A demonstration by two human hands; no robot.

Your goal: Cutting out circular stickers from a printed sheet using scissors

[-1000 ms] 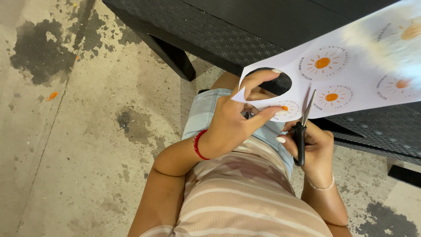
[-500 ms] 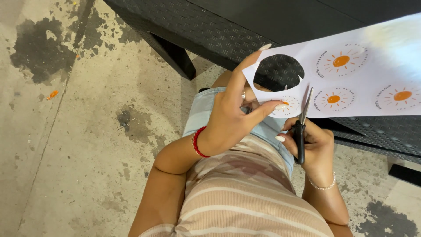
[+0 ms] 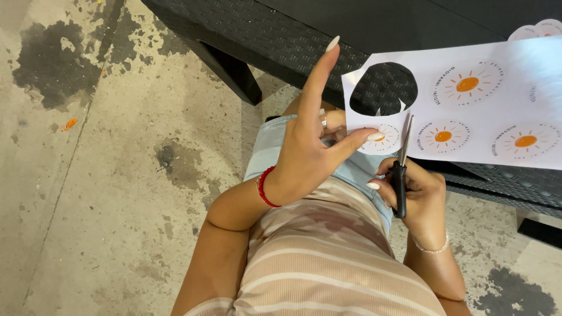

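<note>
Stained concrete floor [image 3: 105, 193] filled the left of the head view, with dark blotches and a small orange scrap [image 3: 69, 123] lying on it. Across the top ran a black woven worktop [image 3: 263, 29], one leg [image 3: 231, 73] reaching down to the floor.

On the worktop's near edge lay a white sheet [image 3: 515, 88] printed with round orange sun stickers; one round hole [image 3: 383, 88] was already cut out of its left end, showing the weave through it. Another loose sticker [image 3: 541, 28] sat at the top right corner.

Left hand [image 3: 310, 152] wore a red bracelet [image 3: 264, 187] and a ring; its thumb and a hidden finger pinched the sheet's lower left corner, on a sun sticker [image 3: 380, 139], while the forefinger stood straight up.

Right hand [image 3: 418, 196], with a thin chain at the wrist, closed its grip round the black handles of the scissors [image 3: 401, 169]. Blades pointed up into the sheet's lower edge, just right of the pinched sticker, and looked nearly closed.

Below were a striped top [image 3: 328, 263] and pale denim shorts [image 3: 269, 146].
</note>
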